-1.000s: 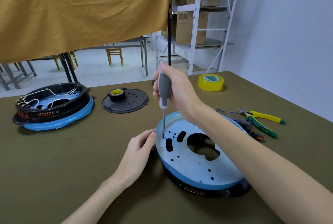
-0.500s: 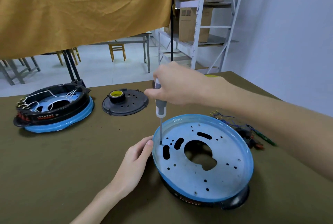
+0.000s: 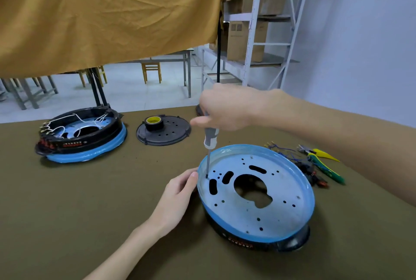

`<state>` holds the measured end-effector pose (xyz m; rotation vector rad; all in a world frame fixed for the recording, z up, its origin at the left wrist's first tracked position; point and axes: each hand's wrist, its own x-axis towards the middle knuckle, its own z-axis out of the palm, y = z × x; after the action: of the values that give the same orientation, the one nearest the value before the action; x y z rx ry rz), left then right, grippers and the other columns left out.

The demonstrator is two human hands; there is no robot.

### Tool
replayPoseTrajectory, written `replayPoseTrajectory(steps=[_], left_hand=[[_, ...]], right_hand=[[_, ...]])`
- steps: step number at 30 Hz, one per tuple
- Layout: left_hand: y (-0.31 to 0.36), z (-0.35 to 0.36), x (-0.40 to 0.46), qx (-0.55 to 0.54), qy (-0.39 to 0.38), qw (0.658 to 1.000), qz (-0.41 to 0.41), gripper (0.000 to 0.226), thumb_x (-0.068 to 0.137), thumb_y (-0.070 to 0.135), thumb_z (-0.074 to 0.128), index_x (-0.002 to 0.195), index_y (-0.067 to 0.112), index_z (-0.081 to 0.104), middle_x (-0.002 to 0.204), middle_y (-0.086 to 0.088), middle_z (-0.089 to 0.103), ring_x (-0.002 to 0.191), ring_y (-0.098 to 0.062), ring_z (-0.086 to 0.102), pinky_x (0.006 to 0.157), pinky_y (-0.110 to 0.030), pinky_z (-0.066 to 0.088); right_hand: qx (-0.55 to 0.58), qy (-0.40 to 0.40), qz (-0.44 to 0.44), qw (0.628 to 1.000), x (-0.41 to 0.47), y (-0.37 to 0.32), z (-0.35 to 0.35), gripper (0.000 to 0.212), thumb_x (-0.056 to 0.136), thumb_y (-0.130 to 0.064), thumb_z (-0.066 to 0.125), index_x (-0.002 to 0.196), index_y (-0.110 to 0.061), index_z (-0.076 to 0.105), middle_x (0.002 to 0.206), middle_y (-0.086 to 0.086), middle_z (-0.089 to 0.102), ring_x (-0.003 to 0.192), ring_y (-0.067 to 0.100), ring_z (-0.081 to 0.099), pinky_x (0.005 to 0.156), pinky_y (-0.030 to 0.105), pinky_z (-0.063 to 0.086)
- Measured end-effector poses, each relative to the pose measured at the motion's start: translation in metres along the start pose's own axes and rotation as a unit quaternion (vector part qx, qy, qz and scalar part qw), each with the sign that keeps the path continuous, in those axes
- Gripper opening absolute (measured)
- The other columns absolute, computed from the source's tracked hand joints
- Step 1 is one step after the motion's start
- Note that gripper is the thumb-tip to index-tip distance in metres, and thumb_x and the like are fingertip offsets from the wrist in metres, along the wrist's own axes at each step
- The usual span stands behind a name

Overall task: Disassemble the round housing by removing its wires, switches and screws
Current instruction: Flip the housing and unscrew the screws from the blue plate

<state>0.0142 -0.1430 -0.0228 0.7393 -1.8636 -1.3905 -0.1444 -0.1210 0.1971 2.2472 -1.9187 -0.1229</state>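
Mustard cloth [image 3: 108, 14] hanging behind table; metal shelving [image 3: 254, 32] holds cardboard boxes [image 3: 245, 41].

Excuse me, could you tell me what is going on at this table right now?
A person is unscrewing a round blue-rimmed housing with a perforated metal plate. The right hand grips a grey-handled screwdriver, tip set near the plate's left edge, while the left hand steadies the rim. A second, wired housing and yellow-green pliers lie aside.
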Motion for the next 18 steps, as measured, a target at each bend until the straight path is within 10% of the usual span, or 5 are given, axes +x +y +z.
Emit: replayPoseTrajectory(steps=[3, 10, 18], left_hand=[[-0.002, 0.0, 0.0, -0.003, 0.025, 1.0, 0.006, 0.03, 0.111, 0.031, 0.042, 0.132, 0.035, 0.064, 0.126, 0.015, 0.071, 0.122, -0.004, 0.063, 0.107, -0.036, 0.047], [0.017, -0.013, 0.019, 0.128, 0.025, 0.986, 0.102, 0.038, 0.107, 0.022, 0.053, 0.14, 0.037, 0.059, 0.133, 0.025, 0.063, 0.129, -0.001, 0.054, 0.105, -0.023, 0.042], [0.033, -0.019, 0.043, 0.103, 0.025, 0.988, 0.114, 0.014, 0.094, 0.018, 0.074, 0.094, 0.029, 0.082, 0.095, 0.013, 0.08, 0.094, -0.008, 0.075, 0.089, -0.026, 0.059]], right_hand=[[0.095, -0.076, -0.048, 0.991, -0.003, 0.003, -0.013, 0.011, 0.093, -0.027, 0.07, 0.098, -0.021, 0.062, 0.087, -0.003, 0.063, 0.075, 0.012, 0.057, 0.06, 0.031, 0.043], [0.11, -0.033, -0.029, 0.993, 0.001, 0.001, -0.001, 0.034, 0.099, -0.056, 0.054, 0.115, -0.026, 0.05, 0.093, -0.007, 0.056, 0.083, 0.011, 0.055, 0.063, 0.033, 0.04], [0.211, -0.006, -0.052, 0.976, -0.004, 0.015, 0.01, 0.039, 0.09, -0.028, 0.073, 0.122, -0.029, 0.049, 0.1, -0.005, 0.065, 0.083, -0.003, 0.054, 0.068, 0.026, 0.043]])
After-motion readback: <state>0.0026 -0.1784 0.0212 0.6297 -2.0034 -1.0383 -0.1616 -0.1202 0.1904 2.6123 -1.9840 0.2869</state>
